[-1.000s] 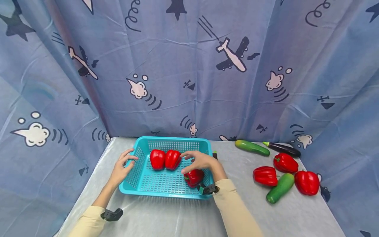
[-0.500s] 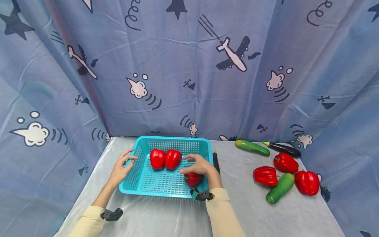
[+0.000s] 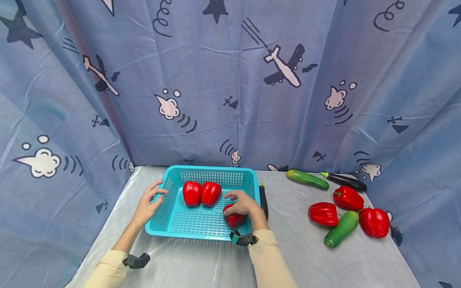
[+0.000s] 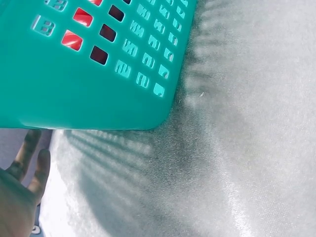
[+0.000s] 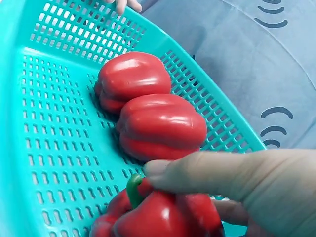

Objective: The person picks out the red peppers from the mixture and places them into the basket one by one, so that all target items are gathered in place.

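A person's right hand (image 3: 245,204) grips a red bell pepper (image 3: 234,221) toward the right end of a turquoise basket (image 3: 187,236), the thumb (image 5: 192,173) laid across the top beside the green stem (image 5: 133,191). Two other red peppers (image 3: 201,194) lie side by side beyond the hand and to its left. The left hand (image 3: 146,207), fingers loosely extended, rests at the basket's left rim on a pale worktop (image 3: 173,266).

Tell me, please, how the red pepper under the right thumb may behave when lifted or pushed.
The red pepper may slip a little, since it looks glossy. Its lobed sides suggest rocking rather than rolling freely.
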